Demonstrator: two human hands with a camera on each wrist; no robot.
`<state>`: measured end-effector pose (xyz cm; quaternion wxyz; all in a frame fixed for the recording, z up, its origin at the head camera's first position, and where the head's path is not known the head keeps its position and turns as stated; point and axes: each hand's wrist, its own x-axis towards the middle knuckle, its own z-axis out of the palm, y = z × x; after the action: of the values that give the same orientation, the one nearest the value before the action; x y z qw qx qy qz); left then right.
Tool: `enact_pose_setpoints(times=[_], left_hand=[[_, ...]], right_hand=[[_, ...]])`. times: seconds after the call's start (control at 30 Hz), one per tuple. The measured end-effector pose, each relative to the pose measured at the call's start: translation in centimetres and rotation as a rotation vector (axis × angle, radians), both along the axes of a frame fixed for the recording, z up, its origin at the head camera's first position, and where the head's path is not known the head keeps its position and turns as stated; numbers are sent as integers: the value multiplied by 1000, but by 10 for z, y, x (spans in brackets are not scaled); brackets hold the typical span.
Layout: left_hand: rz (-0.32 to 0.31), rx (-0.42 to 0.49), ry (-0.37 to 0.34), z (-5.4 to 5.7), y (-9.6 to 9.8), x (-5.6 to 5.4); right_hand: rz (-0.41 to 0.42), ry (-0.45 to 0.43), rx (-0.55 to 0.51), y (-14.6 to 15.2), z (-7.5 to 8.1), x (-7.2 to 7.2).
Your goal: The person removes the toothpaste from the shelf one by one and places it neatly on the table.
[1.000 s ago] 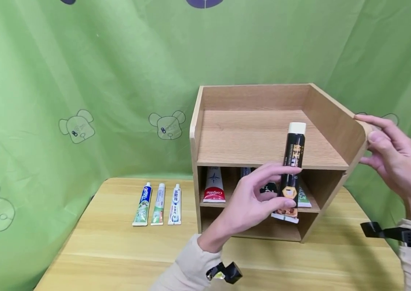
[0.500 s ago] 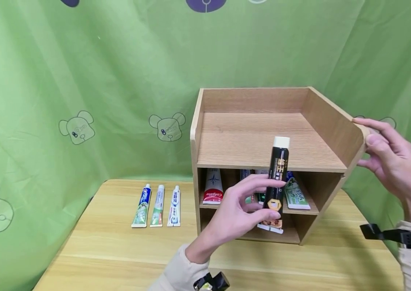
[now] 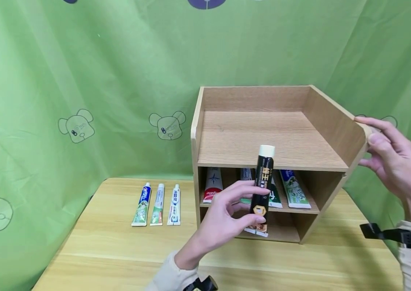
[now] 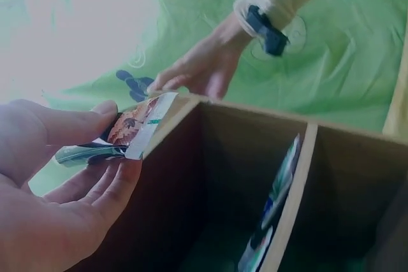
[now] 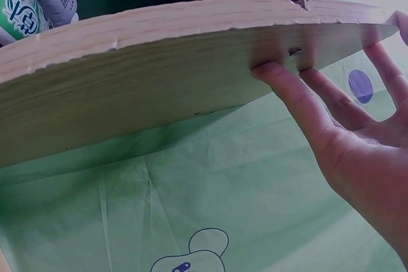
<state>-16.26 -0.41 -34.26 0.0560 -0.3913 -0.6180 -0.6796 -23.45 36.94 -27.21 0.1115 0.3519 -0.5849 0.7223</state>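
Observation:
My left hand (image 3: 223, 214) pinches a black toothpaste tube (image 3: 262, 173) between thumb and fingers, its white cap up and its flat crimped end down. The tube stands almost upright in front of the wooden shelf (image 3: 260, 129). In the left wrist view, the tube's brown-printed end (image 4: 127, 125) pokes out from the fingers. My right hand (image 3: 395, 161) grips the upper front corner of the shelf's right side panel. The right wrist view has its fingertips against the panel's outer face (image 5: 159, 81). In the middle compartment lie a red-and-white Colgate tube (image 3: 212, 185), a blue-green tube (image 3: 294, 189) and others, partly hidden.
Three toothpaste tubes lie side by side on the table left of the shelf: a blue-green one (image 3: 142, 205), a grey-green one (image 3: 157, 205) and a white-blue one (image 3: 174, 205). A green curtain (image 3: 118, 72) hangs behind the wooden table (image 3: 111, 258).
My left hand has moved left and slightly down with the black toothpaste tube, uncovering more tubes at the compartment's right side. The right hand keeps its place on the panel.

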Motion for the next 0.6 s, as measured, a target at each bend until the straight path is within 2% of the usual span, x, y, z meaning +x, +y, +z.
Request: enact_pose_setpoints(times=[0.07,0.13,0.2,0.37,0.6], left_hand=[[22,-20,13,-3,-5,-1],[40,-40,11,-5,-9,0],[60,-60,5,-7,-13,1],[112,-95,12,-11,-23,6],[156,-96,12,-16,-36,10]], right_hand=[[-27,-5,16,-1,1,2],[1,8,7,0,0,1],[-7,9,11,0,0,2],[75,28,-29,3,-2,-3],[69,29,-29,2,-2,-3]])
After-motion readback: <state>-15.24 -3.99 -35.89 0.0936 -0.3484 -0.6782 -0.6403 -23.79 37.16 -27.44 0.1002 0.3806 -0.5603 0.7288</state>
